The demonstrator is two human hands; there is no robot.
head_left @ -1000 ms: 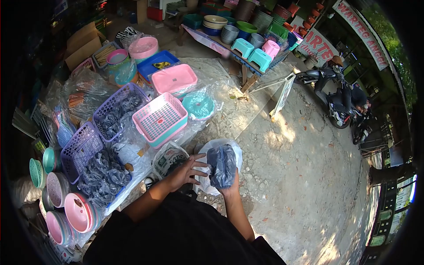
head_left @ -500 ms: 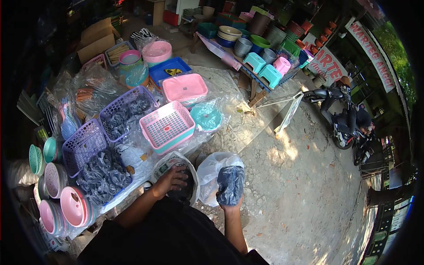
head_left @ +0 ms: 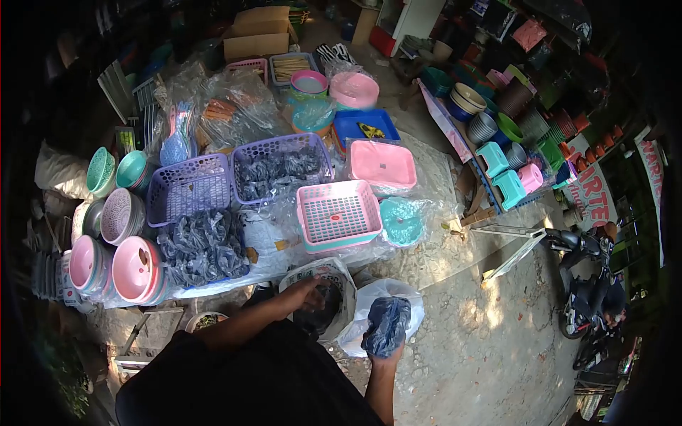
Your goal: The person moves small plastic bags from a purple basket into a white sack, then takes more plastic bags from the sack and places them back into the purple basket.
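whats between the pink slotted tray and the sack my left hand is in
In the head view, only crinkled clear plastic sheeting over the ground lies between the pink slotted tray and the printed sack holding the left hand.

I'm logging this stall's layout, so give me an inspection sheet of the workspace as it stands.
Surface: bare concrete ground; goods lie on a clear plastic sheet.
Job's things: dark bundle over a white plastic bag; printed sack open beside it.
Clutter: purple baskets, pink tray, pile of dark bundles, pink lids, teal lid, small stools.
Hands: left hand inside the sack; right hand grips the dark bundle.
Cables: nothing seen.
Surroundings: parked motorbike, cardboard boxes, stacked bowls.
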